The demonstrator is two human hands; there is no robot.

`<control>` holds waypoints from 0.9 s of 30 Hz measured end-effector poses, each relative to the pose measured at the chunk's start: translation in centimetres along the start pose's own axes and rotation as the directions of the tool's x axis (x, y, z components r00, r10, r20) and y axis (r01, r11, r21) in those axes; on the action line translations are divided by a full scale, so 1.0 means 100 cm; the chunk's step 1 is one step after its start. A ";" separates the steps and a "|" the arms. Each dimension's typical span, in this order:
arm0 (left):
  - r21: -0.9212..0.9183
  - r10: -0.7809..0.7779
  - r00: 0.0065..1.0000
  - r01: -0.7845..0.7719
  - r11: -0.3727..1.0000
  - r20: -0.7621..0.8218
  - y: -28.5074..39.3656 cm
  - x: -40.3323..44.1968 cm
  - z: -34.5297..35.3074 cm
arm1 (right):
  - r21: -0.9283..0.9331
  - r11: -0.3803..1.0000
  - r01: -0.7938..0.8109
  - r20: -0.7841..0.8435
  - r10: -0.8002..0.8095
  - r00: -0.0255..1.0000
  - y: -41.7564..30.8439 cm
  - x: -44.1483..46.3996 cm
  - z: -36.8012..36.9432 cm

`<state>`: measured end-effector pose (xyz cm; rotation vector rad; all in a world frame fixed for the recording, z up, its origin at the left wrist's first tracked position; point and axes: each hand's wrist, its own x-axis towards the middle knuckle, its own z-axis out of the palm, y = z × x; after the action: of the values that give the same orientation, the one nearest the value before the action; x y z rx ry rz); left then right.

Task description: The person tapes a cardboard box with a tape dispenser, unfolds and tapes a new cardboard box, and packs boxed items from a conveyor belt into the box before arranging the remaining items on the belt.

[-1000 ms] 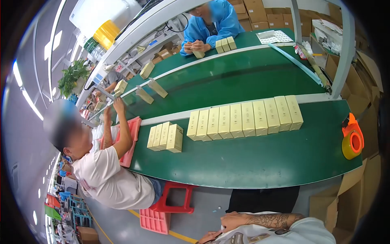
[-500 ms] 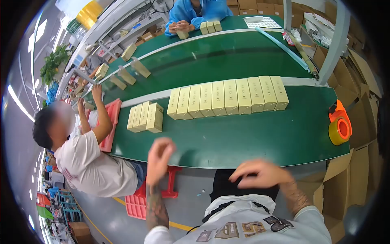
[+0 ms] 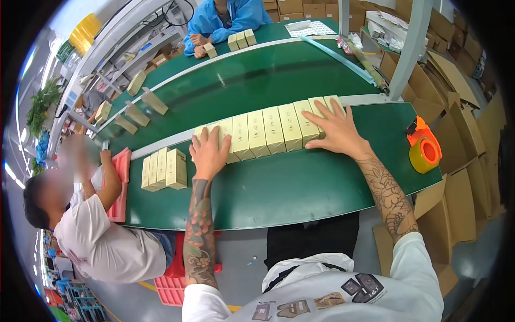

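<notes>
A row of pale yellow cartons (image 3: 257, 135) stands side by side on the green workbench (image 3: 257, 193). My left hand (image 3: 211, 155) rests on the row's left end, fingers spread over the carton tops and fronts. At the right end, my right hand (image 3: 339, 131) lies over the last cartons with fingers wide apart. Both hands touch the cartons, and their fingers hide parts of the end ones. A smaller group of the same cartons (image 3: 176, 169) stands apart, left of my left hand.
An orange tape dispenser (image 3: 425, 146) lies at the bench's right end. Beyond a pale rail, more cartons (image 3: 155, 101) stand on a green conveyor surface. A co-worker in white (image 3: 107, 236) sits at left, another in blue (image 3: 228, 21) across. Cardboard boxes (image 3: 461, 188) crowd the right side.
Both my hands have moved forward from above the bench's near edge onto the two ends of the carton row. The view has shifted, and the co-worker in blue still has hands by a carton.
</notes>
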<state>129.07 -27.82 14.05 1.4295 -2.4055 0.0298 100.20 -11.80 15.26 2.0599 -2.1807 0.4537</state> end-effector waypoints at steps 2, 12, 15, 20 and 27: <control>0.052 -0.017 0.997 0.021 0.998 -0.074 0.000 -0.004 0.010 | -0.004 1.000 -0.014 -0.001 0.014 1.000 -0.001 0.003 0.002; 0.042 -0.016 0.994 0.021 0.999 -0.110 0.001 -0.006 0.014 | -0.061 0.996 -0.068 0.119 0.075 0.990 -0.026 0.017 0.002; 0.097 -0.028 0.992 0.040 0.995 -0.124 0.003 -0.005 0.014 | -0.067 0.993 -0.095 0.165 0.105 0.981 -0.040 0.024 -0.004; 0.049 -0.049 0.996 0.053 0.997 -0.077 0.000 0.001 0.000 | -0.037 0.994 -0.103 0.109 0.106 0.988 -0.042 0.026 0.007; -0.393 -0.225 0.938 0.318 0.863 0.265 -0.037 0.023 -0.019 | 0.336 0.916 -0.222 0.033 0.224 0.974 0.010 0.033 -0.023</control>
<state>131.77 -31.20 15.93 1.5943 -2.1447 -0.7149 98.70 -14.25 18.25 1.9532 -2.4937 0.9171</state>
